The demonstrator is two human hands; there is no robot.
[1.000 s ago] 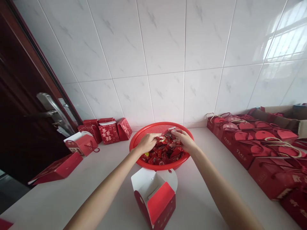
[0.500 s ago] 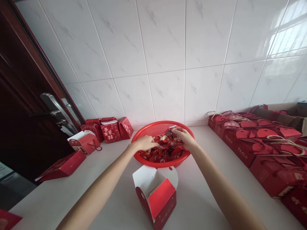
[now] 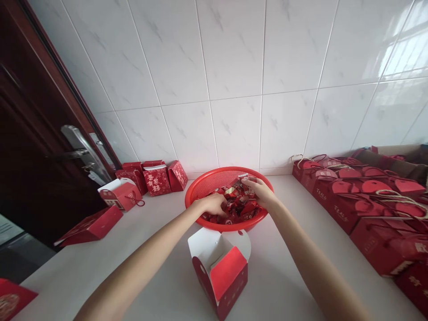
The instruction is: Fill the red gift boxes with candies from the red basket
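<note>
A red plastic basket (image 3: 192, 189) of wrapped sweets (image 3: 242, 206) stands against the wall, and both hands are in it. My left hand (image 3: 214, 203) curls down among the sweets at the basket's left front; its fingertips are partly hidden, and I cannot make out what they close on. At the right side, my right hand (image 3: 262, 191) is closed on a red-wrapped sweet (image 3: 250, 179), thumb on top. In front of the basket an open red gift box (image 3: 230, 278) stands with its white inside showing and its flaps spread.
Several red boxes (image 3: 156, 180) stand at the left by the wall, near a dark door (image 3: 30, 133). Rows of closed red boxes (image 3: 351, 196) with cord handles fill the right side. Behind them is a cardboard box (image 3: 397, 151). Another red box (image 3: 15, 298) shows at the lower left.
My left hand has shifted slightly right and deeper into the sweets, its fingers curling more. My right hand keeps its place in the basket. The view has swung a little left.
</note>
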